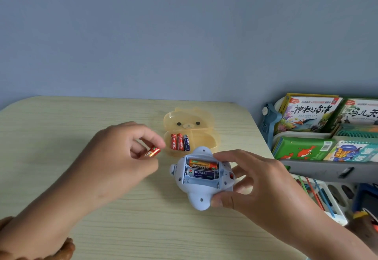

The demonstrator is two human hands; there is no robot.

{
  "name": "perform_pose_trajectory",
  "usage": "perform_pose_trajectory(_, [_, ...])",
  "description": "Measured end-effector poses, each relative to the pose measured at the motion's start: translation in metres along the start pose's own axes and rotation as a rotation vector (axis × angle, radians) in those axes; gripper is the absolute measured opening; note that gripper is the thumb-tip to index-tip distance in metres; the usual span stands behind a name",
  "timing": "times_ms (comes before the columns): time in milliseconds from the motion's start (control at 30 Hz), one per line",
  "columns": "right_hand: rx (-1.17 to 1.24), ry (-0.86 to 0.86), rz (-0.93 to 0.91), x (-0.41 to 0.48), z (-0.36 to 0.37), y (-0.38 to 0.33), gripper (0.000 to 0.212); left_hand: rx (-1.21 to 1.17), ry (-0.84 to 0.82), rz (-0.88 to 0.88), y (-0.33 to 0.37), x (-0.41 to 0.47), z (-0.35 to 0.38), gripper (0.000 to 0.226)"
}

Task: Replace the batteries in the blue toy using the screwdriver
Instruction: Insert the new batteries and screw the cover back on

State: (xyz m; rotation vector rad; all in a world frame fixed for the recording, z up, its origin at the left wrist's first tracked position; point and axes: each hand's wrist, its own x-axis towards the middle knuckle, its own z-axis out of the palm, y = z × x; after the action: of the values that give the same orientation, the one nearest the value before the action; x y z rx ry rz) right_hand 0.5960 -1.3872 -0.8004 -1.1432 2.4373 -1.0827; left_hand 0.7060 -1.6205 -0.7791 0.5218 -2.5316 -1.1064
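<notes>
The blue toy (196,190) lies belly-up on the wooden table, its battery bay uncovered. Two batteries (202,169) sit in the bay, one orange and one dark blue; the slot nearest me is bare. My right hand (255,184) grips the toy from its right side. My left hand (122,157) hovers left of the toy and pinches a red battery (152,152) between thumb and fingers. Behind the toy stands an open yellow bear-shaped box (206,137) with three batteries (180,141) in its left compartment. No screwdriver or battery cover is visible.
The table's right edge (263,137) runs just right of the box. Beyond it a rack holds picture books (306,114) and a white bin of pens (319,196). A blue wall rises behind the table.
</notes>
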Motion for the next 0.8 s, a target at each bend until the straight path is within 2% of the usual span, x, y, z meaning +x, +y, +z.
perform_pose_trajectory(100, [0.001, -0.005, 0.006, 0.0, 0.0, 0.0, 0.064, -0.215, 0.017, 0.09, 0.013, -0.002, 0.005, 0.022])
perform_pose_trajectory(200, [0.0, -0.008, 0.009, 0.001, 0.0, 0.0, 0.063, -0.319, -0.015, 0.274, 0.026, -0.003, 0.016, 0.025])
perform_pose_trajectory(300, [-0.003, -0.01, 0.008, 0.002, 0.0, 0.001, 0.06, -0.263, -0.026, 0.448, 0.035, -0.002, 0.032, 0.018])
perform_pose_trajectory(400, [0.003, 0.003, -0.021, 0.002, 0.0, 0.002, 0.057, -0.16, -0.036, 0.53, 0.04, -0.002, 0.045, 0.017])
perform_pose_trajectory(500, [0.016, 0.005, -0.037, 0.002, 0.0, 0.002, 0.054, -0.032, -0.041, 0.565, 0.038, -0.002, 0.048, 0.014])
perform_pose_trajectory(667, [0.011, 0.005, -0.041, 0.002, 0.0, 0.002, 0.053, -0.018, -0.061, 0.568, 0.038, -0.002, 0.045, 0.023])
perform_pose_trajectory(800, [0.011, 0.004, -0.034, 0.001, -0.002, 0.002, 0.053, 0.032, -0.048, 0.632, 0.039, 0.001, 0.041, 0.014])
